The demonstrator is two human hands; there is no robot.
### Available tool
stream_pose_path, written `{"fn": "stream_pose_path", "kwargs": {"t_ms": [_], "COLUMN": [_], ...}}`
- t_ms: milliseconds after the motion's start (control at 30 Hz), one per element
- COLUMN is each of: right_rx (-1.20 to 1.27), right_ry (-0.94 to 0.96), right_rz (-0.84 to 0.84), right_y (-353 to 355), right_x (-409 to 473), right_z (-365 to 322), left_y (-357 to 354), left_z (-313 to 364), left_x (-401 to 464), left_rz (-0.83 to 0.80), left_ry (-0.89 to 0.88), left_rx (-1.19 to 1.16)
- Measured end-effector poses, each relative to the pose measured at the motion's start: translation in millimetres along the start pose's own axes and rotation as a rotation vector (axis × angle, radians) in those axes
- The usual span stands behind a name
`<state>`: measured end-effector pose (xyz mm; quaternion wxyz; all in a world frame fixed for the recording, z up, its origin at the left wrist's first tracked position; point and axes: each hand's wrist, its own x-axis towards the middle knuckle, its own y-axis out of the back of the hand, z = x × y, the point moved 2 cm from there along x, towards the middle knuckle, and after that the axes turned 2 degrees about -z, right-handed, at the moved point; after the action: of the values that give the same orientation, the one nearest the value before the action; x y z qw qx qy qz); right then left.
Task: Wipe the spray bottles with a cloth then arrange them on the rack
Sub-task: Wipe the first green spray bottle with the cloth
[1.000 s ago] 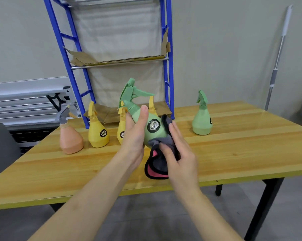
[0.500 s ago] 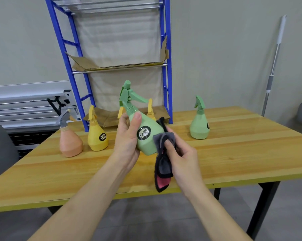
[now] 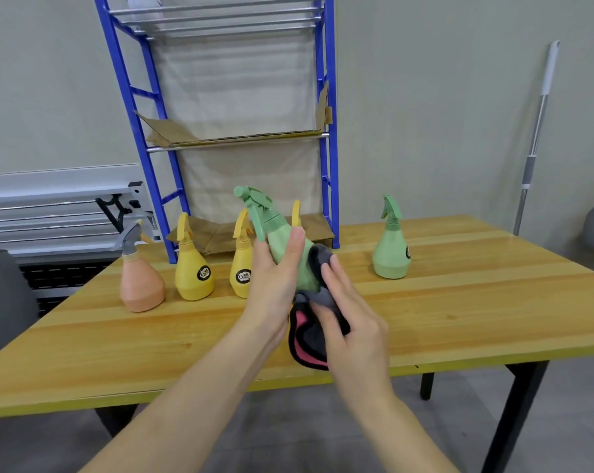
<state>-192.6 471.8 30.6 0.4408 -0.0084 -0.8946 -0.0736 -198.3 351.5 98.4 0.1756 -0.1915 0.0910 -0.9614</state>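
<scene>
Green plastic spray bottle [image 3: 282,247] is held in the air above the wooden desk [image 3: 459,312], near its front middle. Its long axis tilts: the rounded base sits lower and to the right, the neck rises up and to the left, and the nozzle points to the upper left, toward the rack. The left hand [image 3: 271,285] has its grip wrapped round the bottle's body, thumb lying up the near side. The right hand [image 3: 353,326] holds a dark grey cloth [image 3: 309,336] with a pink underside, its grip closed on the cloth and its fingers pressing the fabric against the bottle's lower right side; loose folds hang down below the base.

Behind the held bottle stand two yellow spray bottles [image 3: 193,268] in plain sight, with the tip of a third yellow trigger [image 3: 296,213] showing behind the held bottle. A peach spray bottle [image 3: 140,285] with a grey trigger stands furthest left. A second green spray bottle [image 3: 391,250] stands upright well to the right. A blue metal rack [image 3: 326,131] stands at the desk's back edge, with flattened cardboard [image 3: 220,233] on its shelves. A mop handle [image 3: 538,131] leans on the wall at right.
</scene>
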Motion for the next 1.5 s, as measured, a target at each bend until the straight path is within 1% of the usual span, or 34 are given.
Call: {"fn": "stream_pose_path", "kwargs": {"t_ms": [67,167,267,367,467,567,667,800,867,900,933,1000,1033,1100,1133,1200,1267,1433,1500], "right_rx": [0.083,0.357,0.496,0.519,0.45,0.294,0.091,-0.099,-0.141,-0.109,-0.038,0.175,0.281,0.44,0.474,0.439,0.332,-0.078,-0.162], "right_ry": [-0.103,-0.345,-0.441,-0.471,-0.424,-0.331,-0.159,0.06,0.113,0.083,-0.006,-0.247,-0.329,-0.441,-0.462,-0.416,-0.323,0.041,0.1], "right_rz": [-0.009,-0.033,-0.033,-0.025,-0.048,-0.065,-0.029,0.012,-0.006,-0.012,-0.014,-0.026,-0.034,-0.05,-0.056,-0.057,-0.059,-0.124,-0.147], "right_y": [3.2,7.8,9.8,12.1,13.6,14.4,15.1,11.8,10.2,10.7,12.5,17.2,19.1,19.9,19.7,19.0,18.8,9.8,5.0], "right_x": [5.2,13.2,20.0,25.7,25.5,20.6,16.0,11.3,8.9,9.2,10.7,15.8,19.2,25.4,27.6,29.1,26.8,26.4,28.8], "right_z": [-3.1,-2.0,2.5,1.8,1.8,1.2,-2.4,0.5,-0.7,-0.7,-1.5,-2.9,-2.9,-1.2,-1.2,-4.6,-6.7,-0.5,6.7], "left_y": [3.4,8.3,10.6,10.3,9.5,8.7,5.7,-1.8,-4.0,-4.0,-2.9,-0.3,0.9,3.0,3.4,3.6,2.5,-0.2,0.4], "left_z": [1.2,3.3,7.2,5.8,2.4,-2.5,-4.5,-4.1,-3.0,-2.5,-2.4,-3.0,-3.6,-5.2,-5.8,-7.4,-8.4,-17.9,-21.7], "left_x": [0.5,0.5,-0.4,-0.3,0.8,3.3,3.4,1.7,0.0,-0.6,-0.9,-1.7,-2.2,-3.0,-3.3,-2.2,-1.4,-2.1,-3.3], "left_rz": [0.01,-0.031,-0.098,-0.116,-0.111,-0.123,-0.108,-0.053,-0.057,-0.071,-0.09,-0.13,-0.141,-0.138,-0.127,-0.115,-0.125,-0.259,-0.254], "left_ry": [0.005,0.018,0.028,0.034,0.06,0.043,0.049,0.043,0.04,0.04,0.041,0.047,0.047,0.043,0.042,0.029,0.02,0.031,0.074], "left_rx": [-0.034,-0.092,-0.095,-0.058,-0.074,0.009,0.035,-0.05,-0.118,-0.135,-0.135,-0.109,-0.096,-0.076,-0.062,-0.028,-0.008,0.051,0.02]}}
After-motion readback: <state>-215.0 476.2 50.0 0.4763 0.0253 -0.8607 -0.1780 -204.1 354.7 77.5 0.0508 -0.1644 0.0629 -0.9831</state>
